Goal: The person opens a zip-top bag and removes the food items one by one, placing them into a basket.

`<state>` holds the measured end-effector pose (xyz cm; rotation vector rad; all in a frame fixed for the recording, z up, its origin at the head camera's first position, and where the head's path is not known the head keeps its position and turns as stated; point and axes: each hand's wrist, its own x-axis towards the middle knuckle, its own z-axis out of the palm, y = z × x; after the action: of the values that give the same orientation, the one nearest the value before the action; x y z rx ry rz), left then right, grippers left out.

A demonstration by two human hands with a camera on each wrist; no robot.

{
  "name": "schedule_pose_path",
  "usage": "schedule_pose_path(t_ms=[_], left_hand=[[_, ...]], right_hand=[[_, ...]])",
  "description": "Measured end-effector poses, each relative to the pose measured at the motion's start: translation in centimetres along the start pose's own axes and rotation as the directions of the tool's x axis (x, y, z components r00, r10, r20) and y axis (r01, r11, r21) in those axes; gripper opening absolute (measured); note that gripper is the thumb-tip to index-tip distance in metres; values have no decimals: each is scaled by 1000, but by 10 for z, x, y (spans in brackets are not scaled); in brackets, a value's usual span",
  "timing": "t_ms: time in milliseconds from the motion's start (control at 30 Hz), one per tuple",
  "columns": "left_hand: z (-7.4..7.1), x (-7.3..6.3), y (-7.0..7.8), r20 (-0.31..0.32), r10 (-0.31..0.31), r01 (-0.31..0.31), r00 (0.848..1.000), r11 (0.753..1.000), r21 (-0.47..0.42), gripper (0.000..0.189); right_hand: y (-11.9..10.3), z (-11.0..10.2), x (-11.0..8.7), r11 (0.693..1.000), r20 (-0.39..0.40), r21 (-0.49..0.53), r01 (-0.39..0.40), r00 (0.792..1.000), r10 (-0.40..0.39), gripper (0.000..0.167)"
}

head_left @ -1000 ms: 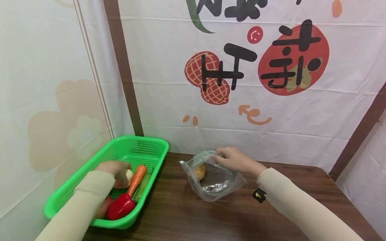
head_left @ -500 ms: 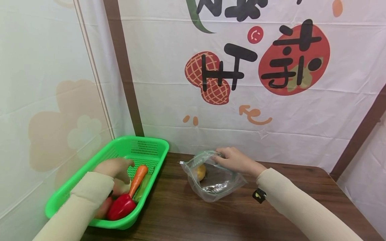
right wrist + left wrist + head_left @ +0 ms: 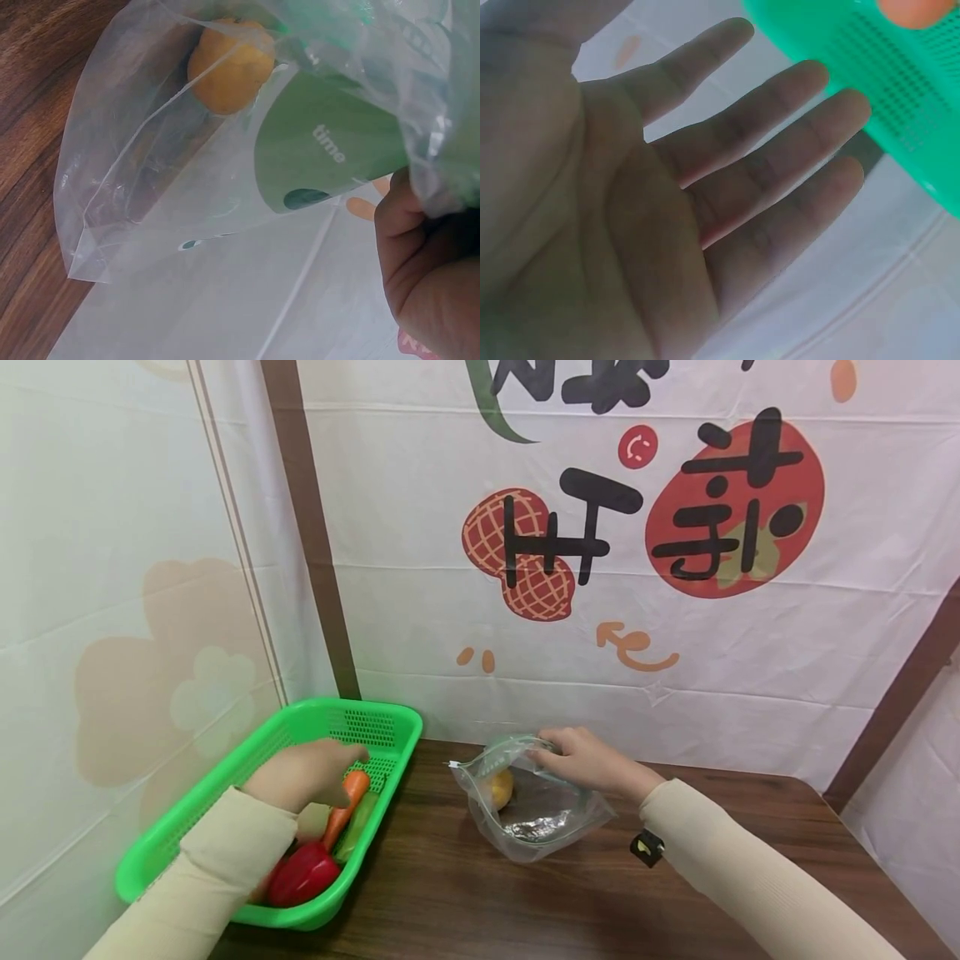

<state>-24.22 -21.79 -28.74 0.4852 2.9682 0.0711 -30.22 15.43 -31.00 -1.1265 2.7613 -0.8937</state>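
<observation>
My left hand hovers over the green basket, its fingertips just above the top of an orange carrot. The left wrist view shows the left hand with palm bare and fingers straight, holding nothing, and the basket beyond it. A red pepper, a green vegetable and a pale round item also lie in the basket. My right hand pinches the rim of a clear plastic bag on the table. A yellow round fruit sits inside the bag.
The dark wooden table runs from the basket to the right. A printed white cloth backdrop hangs right behind the bag and basket, and a cloth side wall stands close on the left.
My left hand let go of the pale round item into the basket, opened its fingers and moved up towards the carrot's top. The right hand and bag stayed still.
</observation>
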Motion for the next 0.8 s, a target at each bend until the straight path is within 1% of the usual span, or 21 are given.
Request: schedule_pose_path(t_ms=[100, 233, 300, 333, 367, 400, 467, 567, 633, 667, 700, 767, 800], left_hand=[[-3, -1, 14, -28, 29, -28, 999, 999, 33, 45], [-6, -5, 40, -78, 91, -81, 993, 989, 121, 40], [-9, -8, 55, -112, 145, -125, 983, 977, 172, 39], [-11, -10, 62, -128, 177, -151, 976, 970, 190, 39], [-12, -11, 69, -145, 209, -176, 967, 962, 209, 38], [-13, -13, 75, -168, 246, -205, 955, 952, 226, 36], [-13, -15, 87, -220, 329, -270, 918, 927, 261, 34], [-12, -15, 101, -277, 435, -342, 857, 881, 325, 33], [-10, -14, 109, -321, 497, -380, 806, 850, 364, 30], [-9, -14, 113, -335, 524, -393, 783, 835, 386, 29], [-7, -13, 117, -349, 551, -407, 758, 817, 408, 26], [-4, -11, 124, -377, 596, -433, 709, 790, 434, 22], [-2, -10, 126, -391, 618, -448, 682, 775, 445, 21]], right_hand=[[-1, 0, 0, 1000, 3, 7, -2, 1000, 2, 29], [-1, 1, 0, 1000, 3, 3, 6, 1000, -6, 27], [0, 1, 1, 1000, 1, -1, 12, 1000, -12, 26], [0, 1, 1, 1000, 1, -2, 16, 1000, -16, 25], [-1, 1, 1, 1000, 1, -2, 18, 1000, -18, 24], [-1, 1, 1, 1000, 3, 1, 19, 1000, -19, 23], [-1, 1, 1, 1000, 6, 4, 21, 1000, -21, 21], [-1, 1, 1, 1000, 8, 8, 21, 1000, -21, 20], [-2, 1, 1, 1000, 7, 5, 23, 1000, -23, 20], [-2, 1, 2, 1000, 7, 4, 25, 1000, -25, 21], [-3, 1, 2, 1000, 6, 3, 26, 1000, -26, 21], [-4, 1, 2, 1000, 4, 7, 25, 1000, -25, 21], [-4, 2, 2, 1000, 3, 8, 26, 1000, -26, 21]])
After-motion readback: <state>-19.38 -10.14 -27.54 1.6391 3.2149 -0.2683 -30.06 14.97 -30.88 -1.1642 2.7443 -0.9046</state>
